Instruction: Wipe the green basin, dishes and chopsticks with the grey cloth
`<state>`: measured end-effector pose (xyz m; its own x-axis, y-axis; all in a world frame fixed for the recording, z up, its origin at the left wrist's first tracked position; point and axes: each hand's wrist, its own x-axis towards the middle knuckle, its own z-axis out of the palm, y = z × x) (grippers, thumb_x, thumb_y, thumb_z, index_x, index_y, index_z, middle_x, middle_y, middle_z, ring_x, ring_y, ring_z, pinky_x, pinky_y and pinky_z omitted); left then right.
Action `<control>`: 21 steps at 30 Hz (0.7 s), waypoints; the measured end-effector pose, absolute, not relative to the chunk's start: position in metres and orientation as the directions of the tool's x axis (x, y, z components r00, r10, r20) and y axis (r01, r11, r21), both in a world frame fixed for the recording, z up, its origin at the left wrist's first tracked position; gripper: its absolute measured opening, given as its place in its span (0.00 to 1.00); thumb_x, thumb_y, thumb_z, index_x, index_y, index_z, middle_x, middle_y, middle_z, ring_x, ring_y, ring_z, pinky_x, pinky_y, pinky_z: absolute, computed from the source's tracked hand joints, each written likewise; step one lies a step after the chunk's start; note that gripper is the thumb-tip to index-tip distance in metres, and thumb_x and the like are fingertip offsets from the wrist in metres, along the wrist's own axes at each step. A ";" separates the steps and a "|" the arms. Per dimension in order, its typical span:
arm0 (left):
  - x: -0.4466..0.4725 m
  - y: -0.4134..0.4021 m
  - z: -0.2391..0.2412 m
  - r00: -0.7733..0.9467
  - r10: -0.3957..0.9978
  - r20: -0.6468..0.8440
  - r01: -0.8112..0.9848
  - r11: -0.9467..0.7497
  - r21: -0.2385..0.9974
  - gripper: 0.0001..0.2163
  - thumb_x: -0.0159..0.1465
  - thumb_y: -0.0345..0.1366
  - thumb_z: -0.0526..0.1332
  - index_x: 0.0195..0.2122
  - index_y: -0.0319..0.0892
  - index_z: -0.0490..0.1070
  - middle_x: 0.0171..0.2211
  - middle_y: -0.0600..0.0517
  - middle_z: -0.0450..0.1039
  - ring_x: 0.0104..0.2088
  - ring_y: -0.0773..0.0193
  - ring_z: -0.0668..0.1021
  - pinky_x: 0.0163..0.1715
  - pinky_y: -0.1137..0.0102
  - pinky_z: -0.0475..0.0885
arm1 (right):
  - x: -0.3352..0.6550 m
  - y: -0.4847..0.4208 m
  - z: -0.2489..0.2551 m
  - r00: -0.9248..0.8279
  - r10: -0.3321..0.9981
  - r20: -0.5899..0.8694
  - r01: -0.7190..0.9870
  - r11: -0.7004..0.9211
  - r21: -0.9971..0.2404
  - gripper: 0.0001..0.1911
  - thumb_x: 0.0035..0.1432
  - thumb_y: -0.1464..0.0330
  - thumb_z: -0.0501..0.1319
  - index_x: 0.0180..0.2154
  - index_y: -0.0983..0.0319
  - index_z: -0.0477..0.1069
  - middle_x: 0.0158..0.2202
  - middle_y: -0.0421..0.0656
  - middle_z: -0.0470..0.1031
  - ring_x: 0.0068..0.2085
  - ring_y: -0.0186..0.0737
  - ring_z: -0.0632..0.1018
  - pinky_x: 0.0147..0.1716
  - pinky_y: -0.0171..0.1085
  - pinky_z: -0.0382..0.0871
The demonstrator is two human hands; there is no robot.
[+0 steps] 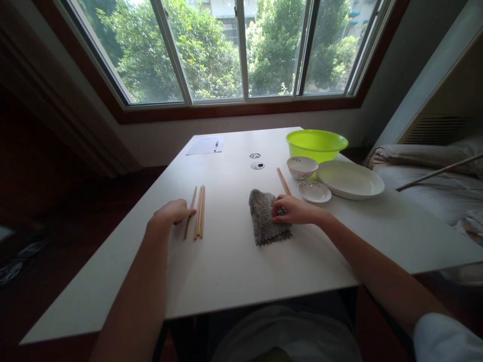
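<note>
On the left of the white table, my left hand (177,211) pinches a single wooden chopstick (190,210) near its middle. Just right of it lie several more chopsticks (200,213) side by side, pointing away from me. My right hand (293,209) has its fingers closed on the right side of a grey cloth (263,216) with a zigzag edge, which lies on the tabletop. Beyond that hand, another bundle of chopsticks (283,180) slants away; its near end is hidden behind the hand.
At the right stand a floral bowl (302,168), a small plate (314,191), a large white oval dish (350,179) and a green basin (316,143). Farther back are a paper sheet (202,145) with a pen (216,146) and two round stickers (257,165). The table (226,281) ends before the window.
</note>
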<state>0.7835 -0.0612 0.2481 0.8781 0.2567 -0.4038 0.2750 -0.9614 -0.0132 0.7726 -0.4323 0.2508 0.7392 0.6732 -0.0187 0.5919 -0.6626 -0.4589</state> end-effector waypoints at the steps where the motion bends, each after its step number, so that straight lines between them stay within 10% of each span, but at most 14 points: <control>1: 0.783 -0.062 0.249 0.877 0.250 -0.411 0.269 -0.963 -0.012 0.17 0.57 0.47 0.54 0.18 0.41 0.65 0.19 0.45 0.71 0.22 0.59 0.75 0.26 0.68 0.65 | 0.772 -0.430 0.248 0.767 0.642 -0.001 0.576 -0.688 -0.441 0.08 0.55 0.65 0.62 0.31 0.63 0.74 0.36 0.46 0.71 0.35 0.36 0.73 0.36 0.33 0.64; 9: 0.783 -0.062 0.250 0.878 0.260 -0.402 0.280 -0.960 -0.010 0.13 0.55 0.42 0.56 0.17 0.41 0.64 0.19 0.46 0.71 0.22 0.59 0.74 0.27 0.67 0.65 | 0.771 -0.421 0.233 0.867 0.486 0.111 0.488 -0.780 -0.392 0.25 0.58 0.62 0.60 0.57 0.59 0.62 0.40 0.47 0.71 0.41 0.43 0.73 0.41 0.38 0.65; 16: 0.782 -0.062 0.250 0.880 0.270 -0.390 0.284 -0.958 -0.021 0.13 0.55 0.42 0.56 0.19 0.41 0.65 0.19 0.46 0.71 0.23 0.58 0.75 0.27 0.67 0.65 | 0.768 -0.421 0.240 0.798 0.580 0.162 0.602 -0.761 -0.243 0.19 0.53 0.55 0.63 0.38 0.64 0.72 0.53 0.55 0.65 0.54 0.55 0.65 0.53 0.47 0.59; 21: 0.783 -0.061 0.250 0.889 0.255 -0.381 0.272 -0.962 -0.008 0.12 0.53 0.41 0.58 0.18 0.41 0.66 0.19 0.46 0.71 0.23 0.57 0.75 0.29 0.66 0.66 | 0.766 -0.415 0.236 0.833 0.544 0.102 0.542 -0.765 -0.348 0.18 0.53 0.56 0.63 0.37 0.63 0.66 0.39 0.51 0.72 0.42 0.48 0.72 0.40 0.41 0.65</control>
<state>0.7825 -0.0612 0.2497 0.8889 0.2549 -0.3807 0.2725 -0.9621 -0.0080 0.7663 -0.4152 0.2360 0.8330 0.5438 0.1020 0.5419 -0.7650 -0.3480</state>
